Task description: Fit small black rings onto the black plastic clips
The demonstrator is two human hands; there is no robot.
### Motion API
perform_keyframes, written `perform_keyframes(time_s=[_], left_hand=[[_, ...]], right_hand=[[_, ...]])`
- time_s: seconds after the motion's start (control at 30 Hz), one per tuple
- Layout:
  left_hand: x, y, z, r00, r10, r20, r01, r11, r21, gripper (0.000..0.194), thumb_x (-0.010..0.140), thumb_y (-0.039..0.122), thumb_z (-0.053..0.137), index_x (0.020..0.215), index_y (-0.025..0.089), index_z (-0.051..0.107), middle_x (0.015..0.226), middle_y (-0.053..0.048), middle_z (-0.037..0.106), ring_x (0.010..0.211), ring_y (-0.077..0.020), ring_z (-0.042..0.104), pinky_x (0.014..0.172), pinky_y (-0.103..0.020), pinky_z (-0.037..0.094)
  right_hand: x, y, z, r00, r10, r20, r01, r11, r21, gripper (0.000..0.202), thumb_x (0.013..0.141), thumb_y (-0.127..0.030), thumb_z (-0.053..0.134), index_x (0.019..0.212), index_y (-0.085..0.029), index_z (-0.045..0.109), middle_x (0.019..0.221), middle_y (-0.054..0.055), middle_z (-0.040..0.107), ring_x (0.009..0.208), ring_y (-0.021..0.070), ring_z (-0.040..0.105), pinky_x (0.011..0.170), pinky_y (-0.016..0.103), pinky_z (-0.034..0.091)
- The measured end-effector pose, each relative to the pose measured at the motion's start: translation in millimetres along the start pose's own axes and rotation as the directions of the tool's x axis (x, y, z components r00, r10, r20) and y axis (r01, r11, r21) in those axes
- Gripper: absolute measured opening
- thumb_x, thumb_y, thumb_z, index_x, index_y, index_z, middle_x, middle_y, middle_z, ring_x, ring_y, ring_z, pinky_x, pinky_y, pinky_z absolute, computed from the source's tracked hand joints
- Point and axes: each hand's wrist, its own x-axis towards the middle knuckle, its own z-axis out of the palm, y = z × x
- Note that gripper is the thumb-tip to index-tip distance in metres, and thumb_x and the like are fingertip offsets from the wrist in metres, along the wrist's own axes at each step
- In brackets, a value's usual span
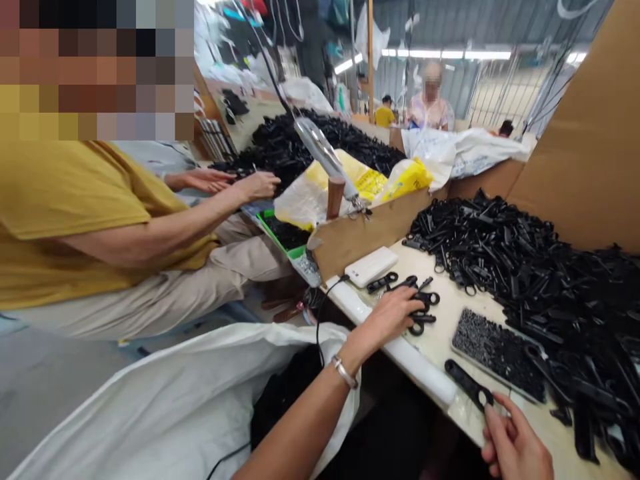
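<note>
Several black ringed parts (427, 300) lie in a small group on the table, and my left hand (393, 315) rests over them with its fingers spread; whether it grips any is hidden. At the lower right my right hand (517, 437) pinches the ring end of a black handle-shaped part (467, 383), whose long end points up and left over the table's edge. Between the small group and my right hand lies a clear tray (500, 353) of small black pieces. A large heap of black parts (540, 280) covers the right side.
A white power bank (371, 267) with a cable sits by a cardboard divider (375, 230). At the left a person in a yellow shirt (65, 200) works beside a green tray (297, 252). A white sack (200, 387) stands below the table edge. A lamp (325, 157) hangs above the divider.
</note>
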Motion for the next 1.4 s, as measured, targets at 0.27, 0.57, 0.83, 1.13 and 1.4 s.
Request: perform_keyframes(time_s=[0.27,0.57,0.83,1.13,1.4], left_hand=[[1,-13,-6.9,0.985,0.126,0.119,-0.109,0.984,-0.143,0.034,0.08,0.004,0.057,0.104,0.025,0.07,0.14,-0.005,0.054,0.126,-0.0255,0.053,0.108,-0.042,0.037],[5,-11,-9.1,0.929,0.321,0.183,-0.225,0.884,-0.41,0.029,0.084,0.007,0.061,0.107,0.022,0.068,0.132,-0.006,0.061,0.126,-0.0191,0.054,0.116,-0.04,0.028],[16,-29,-17.2,0.984,-0.1,-0.146,0.077,0.984,-0.159,0.022,0.092,0.013,0.049,0.106,0.014,0.065,0.116,-0.009,0.066,0.113,-0.0206,0.06,0.1,-0.031,0.044],[52,-57,-1.5,0.981,-0.195,-0.006,0.195,0.98,-0.038,0.021,0.087,0.021,0.056,0.102,0.009,0.062,0.105,-0.017,0.065,0.103,-0.0266,0.061,0.093,-0.035,0.046],[50,-62,-12.4,0.97,0.034,0.241,0.019,0.976,-0.216,0.034,0.079,0.003,0.047,0.097,0.017,0.072,0.096,-0.001,0.074,0.086,-0.0129,0.065,0.08,-0.019,0.046]], right_hand=[[9,-3,-16,0.978,0.127,0.163,-0.132,0.991,0.018,0.094,0.06,-0.08,0.064,0.124,-0.011,0.057,0.064,0.001,0.062,0.052,0.0183,0.059,0.043,0.025,0.049],[-1,-10,-13,0.992,0.045,0.117,-0.043,0.999,-0.022,0.081,0.072,-0.075,0.06,0.123,-0.013,0.058,0.062,0.0,0.062,0.053,0.0166,0.058,0.044,0.023,0.048],[0,-7,-11,0.994,0.06,0.095,-0.061,0.998,0.009,0.083,0.069,-0.075,0.062,0.123,-0.013,0.06,0.062,0.0,0.062,0.05,0.0159,0.057,0.042,0.023,0.047],[2,1,-8,0.996,0.043,0.08,-0.039,0.998,-0.044,0.08,0.074,-0.074,0.057,0.125,-0.012,0.06,0.053,-0.002,0.058,0.045,0.0145,0.055,0.042,0.022,0.045],[2,2,-8,0.996,0.03,0.081,-0.024,0.998,-0.063,0.083,0.074,-0.076,0.056,0.126,-0.011,0.06,0.051,-0.003,0.057,0.043,0.0144,0.054,0.042,0.022,0.046]])
